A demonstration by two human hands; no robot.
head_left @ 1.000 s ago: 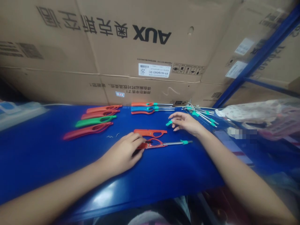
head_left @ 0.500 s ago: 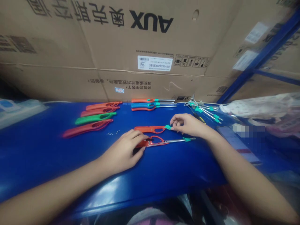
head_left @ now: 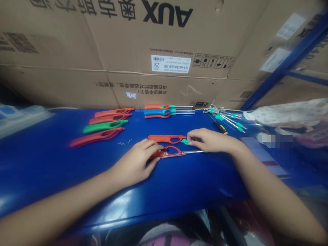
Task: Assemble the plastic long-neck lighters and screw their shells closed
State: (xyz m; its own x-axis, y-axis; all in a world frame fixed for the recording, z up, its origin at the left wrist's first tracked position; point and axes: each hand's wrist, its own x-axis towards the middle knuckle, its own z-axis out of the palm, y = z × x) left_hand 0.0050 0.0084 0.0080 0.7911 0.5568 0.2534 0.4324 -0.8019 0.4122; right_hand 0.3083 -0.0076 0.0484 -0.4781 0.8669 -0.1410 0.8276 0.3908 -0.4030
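Observation:
My left hand (head_left: 139, 159) is closed around the handle of an opened red-orange long-nosed lighter (head_left: 173, 150), whose metal tube points right. Its fingers cover the handle's rear end. Just behind lies a separate orange handle shell (head_left: 164, 138). At that shell's right end my right hand (head_left: 208, 140) pinches a small teal plastic piece (head_left: 185, 141) between thumb and fingers. The far tip of the lighter's tube is hidden by the right hand.
Several red, orange and green handles (head_left: 106, 126) lie at left, near tiny screws (head_left: 121, 143). Lighters with tubes (head_left: 157, 111) sit at the back. Loose tubes with teal ends (head_left: 232, 122), a screwdriver (head_left: 220, 128) and a phone (head_left: 263, 155) are at right. Cardboard (head_left: 128, 82) stands behind.
My right hand has lowered slightly and its fingers have closed more around the teal piece, now covering the lighter's tube tip. The left hand keeps its hold. The view has shifted slightly.

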